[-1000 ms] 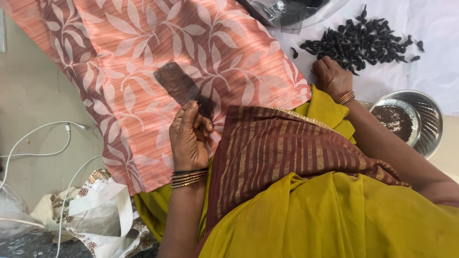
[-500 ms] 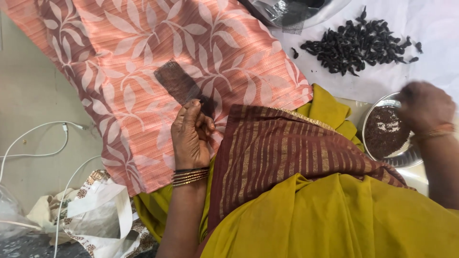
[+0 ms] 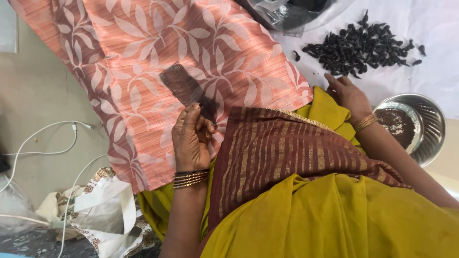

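Nearest to us, over the yellow-green and maroon striped cloth (image 3: 287, 157) on our lap, our left hand (image 3: 191, 143) is curled with its fingers (image 3: 193, 119) pressed together, pinching the near end of a flat, dark brown strip (image 3: 184, 88). The strip's long axis runs away from those fingers, up and to the left across the pink cloth with pale leaf print (image 3: 158, 48); we think it is a fibrous or mesh-like piece, though the view is too soft to be sure.

Farther out and to the right, our right hand (image 3: 349, 95) lies palm down with its fingers (image 3: 334, 80) loosely spread and holding nothing. The heap of small black pods (image 3: 363, 45) lies just beyond those fingertips on a white sheet (image 3: 430, 24), spread sideways more than away from us, so the right hand is much the nearer one to it. Beside the right wrist stands a round steel bowl (image 3: 430, 119) with dark brown crumbs in it.

At the far edge, a crumpled clear plastic bag (image 3: 287, 12) holds something dark. To our left, on the floor, white cables (image 3: 52, 138) loop past a white and patterned cloth bag (image 3: 105, 200).
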